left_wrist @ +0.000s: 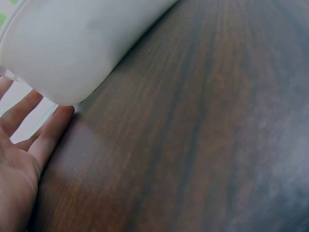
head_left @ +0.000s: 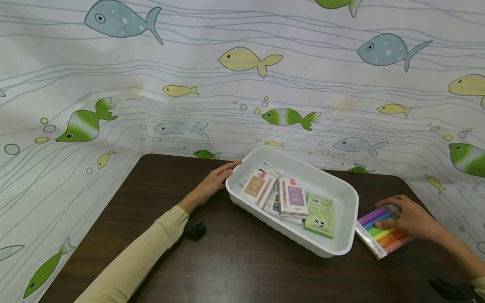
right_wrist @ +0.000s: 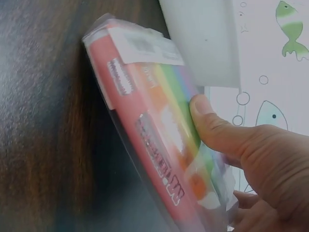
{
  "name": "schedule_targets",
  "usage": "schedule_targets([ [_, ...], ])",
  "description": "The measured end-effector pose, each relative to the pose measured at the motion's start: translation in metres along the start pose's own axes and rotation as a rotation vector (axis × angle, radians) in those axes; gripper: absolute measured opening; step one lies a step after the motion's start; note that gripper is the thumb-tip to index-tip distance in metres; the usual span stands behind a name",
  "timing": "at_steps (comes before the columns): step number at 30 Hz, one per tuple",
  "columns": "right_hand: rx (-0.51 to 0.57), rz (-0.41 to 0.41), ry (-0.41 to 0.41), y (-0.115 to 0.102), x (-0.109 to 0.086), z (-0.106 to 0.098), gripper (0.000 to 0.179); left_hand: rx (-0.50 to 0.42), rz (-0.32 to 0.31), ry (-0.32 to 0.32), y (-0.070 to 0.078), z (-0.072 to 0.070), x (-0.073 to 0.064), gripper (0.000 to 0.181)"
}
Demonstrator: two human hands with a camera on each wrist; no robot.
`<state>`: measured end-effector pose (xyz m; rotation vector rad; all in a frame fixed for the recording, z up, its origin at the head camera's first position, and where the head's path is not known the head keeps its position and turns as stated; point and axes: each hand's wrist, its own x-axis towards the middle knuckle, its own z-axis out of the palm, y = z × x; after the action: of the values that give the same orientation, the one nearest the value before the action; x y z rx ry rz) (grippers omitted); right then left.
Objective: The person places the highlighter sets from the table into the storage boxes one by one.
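A white plastic basket [head_left: 342, 210] stands on the dark table, holding several small boxes. At its left end my left hand [head_left: 212, 182] touches the rim and wall. The left wrist view shows that hand's fingers [left_wrist: 53, 130] fairly straight against the basket [left_wrist: 82, 43]. To the right of the basket, my right hand [head_left: 411, 219] grips a clear pack of rainbow-coloured highlighters [head_left: 379, 235]. In the right wrist view the thumb [right_wrist: 222, 130] presses on one face of the pack [right_wrist: 149, 121]; the other fingers are mostly hidden behind it. The pack is tilted.
Inside the basket lie white boxes with an orange panel [head_left: 254, 188] and a purple panel [head_left: 294, 198], plus a green box [head_left: 319, 215] with a cow picture. Brown tabletop [head_left: 235, 269] extends in front. A fish-patterned cloth [head_left: 227, 118] hangs behind and along the sides.
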<state>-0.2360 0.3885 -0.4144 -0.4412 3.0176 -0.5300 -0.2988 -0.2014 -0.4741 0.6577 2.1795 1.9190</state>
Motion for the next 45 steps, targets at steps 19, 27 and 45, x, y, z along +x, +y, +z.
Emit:
schedule_targets([
  [19,0.064,-0.057,-0.040,-0.007,-0.003,-0.003,0.040,0.011,-0.004,0.000,0.000,-0.001,0.000,0.050],
  [27,0.107,-0.035,-0.071,-0.004,-0.004,-0.003,0.033,0.010,-0.002,0.001,0.001,0.000,-0.001,0.049],
  [45,0.424,0.066,-0.222,0.003,-0.007,-0.008,0.037,0.000,0.004,-0.003,-0.001,0.000,0.000,0.047],
])
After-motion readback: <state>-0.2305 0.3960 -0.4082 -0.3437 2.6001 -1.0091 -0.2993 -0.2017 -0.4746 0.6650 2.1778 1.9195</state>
